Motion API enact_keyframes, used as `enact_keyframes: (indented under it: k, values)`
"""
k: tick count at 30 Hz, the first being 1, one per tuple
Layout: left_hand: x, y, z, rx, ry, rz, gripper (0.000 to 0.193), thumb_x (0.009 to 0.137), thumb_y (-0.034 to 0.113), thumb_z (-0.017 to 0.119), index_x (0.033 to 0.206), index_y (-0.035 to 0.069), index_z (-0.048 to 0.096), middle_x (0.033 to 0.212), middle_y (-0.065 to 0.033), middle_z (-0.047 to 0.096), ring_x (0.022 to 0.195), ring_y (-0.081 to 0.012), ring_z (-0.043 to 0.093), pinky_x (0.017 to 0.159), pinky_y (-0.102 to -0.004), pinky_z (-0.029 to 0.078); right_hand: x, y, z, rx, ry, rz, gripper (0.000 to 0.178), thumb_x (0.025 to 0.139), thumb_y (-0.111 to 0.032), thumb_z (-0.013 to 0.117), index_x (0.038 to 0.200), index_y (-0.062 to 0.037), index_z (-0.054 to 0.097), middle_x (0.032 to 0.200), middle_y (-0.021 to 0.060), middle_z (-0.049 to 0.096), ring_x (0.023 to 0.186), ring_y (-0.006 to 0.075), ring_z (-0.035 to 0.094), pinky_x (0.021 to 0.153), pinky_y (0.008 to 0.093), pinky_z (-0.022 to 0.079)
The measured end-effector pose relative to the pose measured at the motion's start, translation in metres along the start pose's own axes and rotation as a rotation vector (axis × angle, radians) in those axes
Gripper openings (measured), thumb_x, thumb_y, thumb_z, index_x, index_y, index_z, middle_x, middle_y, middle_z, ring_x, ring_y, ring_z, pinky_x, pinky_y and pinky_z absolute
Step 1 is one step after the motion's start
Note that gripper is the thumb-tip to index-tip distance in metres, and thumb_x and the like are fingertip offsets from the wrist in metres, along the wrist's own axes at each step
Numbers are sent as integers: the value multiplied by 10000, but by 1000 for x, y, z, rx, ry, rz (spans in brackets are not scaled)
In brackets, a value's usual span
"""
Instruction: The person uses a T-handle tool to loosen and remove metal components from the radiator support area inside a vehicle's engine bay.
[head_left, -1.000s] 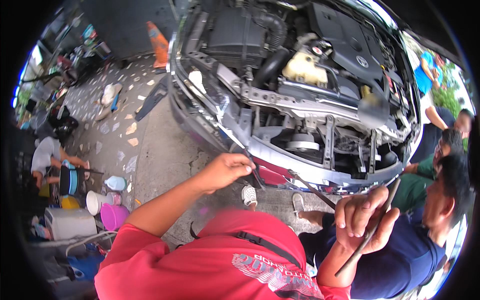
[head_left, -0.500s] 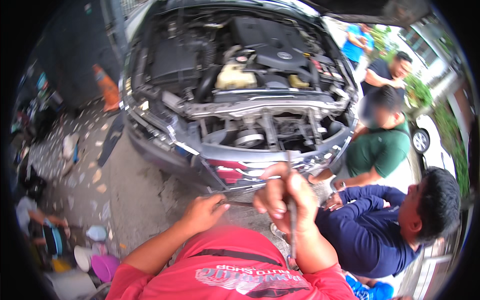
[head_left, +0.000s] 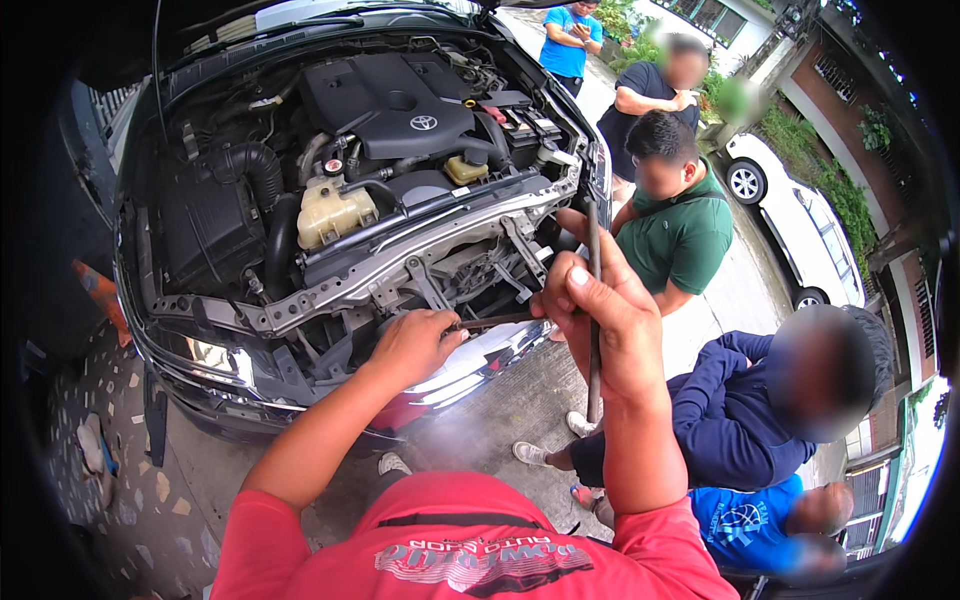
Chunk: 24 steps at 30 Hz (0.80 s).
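In front of the car, my right hand [head_left: 606,292] is raised and wrapped round a long, dark metal rod [head_left: 594,375] that stands almost upright. A second thin dark length of rod [head_left: 497,320] runs sideways from this hand to my left hand [head_left: 418,345], whose fingers are closed on its left end. My right fingers hide whether the two lengths are joined. Both hands are over the front of the car, above the bumper [head_left: 465,380], close to the exposed metal front crossmember [head_left: 370,277].
Beyond my hands lies the open engine bay, with a black engine cover [head_left: 385,105] and a yellowed plastic reservoir [head_left: 335,212]. Several people stand at the right, the nearest in a navy sleeve [head_left: 730,420]. A white car [head_left: 800,225] is parked behind them; an orange cone [head_left: 100,297] stands left.
My view has turned, and the car now sits further left and closer. My hands have moved forward over its front, still holding the rod.
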<state>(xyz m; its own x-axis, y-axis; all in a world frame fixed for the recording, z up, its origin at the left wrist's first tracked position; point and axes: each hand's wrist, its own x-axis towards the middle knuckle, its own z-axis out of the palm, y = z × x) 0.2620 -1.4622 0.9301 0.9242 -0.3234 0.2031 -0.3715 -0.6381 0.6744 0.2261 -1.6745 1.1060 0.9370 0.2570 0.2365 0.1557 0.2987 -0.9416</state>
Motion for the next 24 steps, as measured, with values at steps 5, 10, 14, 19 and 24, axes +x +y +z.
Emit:
enact_keyframes:
  k: [5,10,14,19,24]
  values:
    - [96,-18,3,88,29,115,301,939,330,715,1093,73,741,970,-205,738,916,-400,703,793,-468,550,78,-8,-20,-28,59,-42,413,1016,-135,559,1386,36,491,805,25,452,688,127,452,774,349,459]
    - [189,-1,9,153,-3,88,323,920,343,709,1072,63,762,966,-225,740,956,-426,703,874,-494,547,140,-6,-62,-116,66,-150,269,1001,-92,587,1247,8,543,800,28,526,689,123,506,693,323,491]
    - [238,-24,23,196,33,49,287,918,328,708,1024,65,750,941,-216,744,935,-406,711,848,-489,533,184,20,-69,-222,57,-178,270,984,-92,610,1220,12,530,826,45,579,708,128,540,651,307,472]
    - [302,-23,65,169,-65,-45,343,931,335,702,1090,37,762,1076,-250,739,1036,-415,706,926,-500,543,253,59,-121,-417,207,-245,167,978,-106,617,1099,-17,545,834,49,600,711,144,559,621,320,469]
    - [344,-67,97,291,-156,-84,471,1002,419,574,1166,10,740,1162,-273,716,1127,-443,671,1005,-516,511,304,111,-153,-396,351,-192,167,934,-90,619,1064,-4,559,822,69,607,670,163,563,578,338,470]
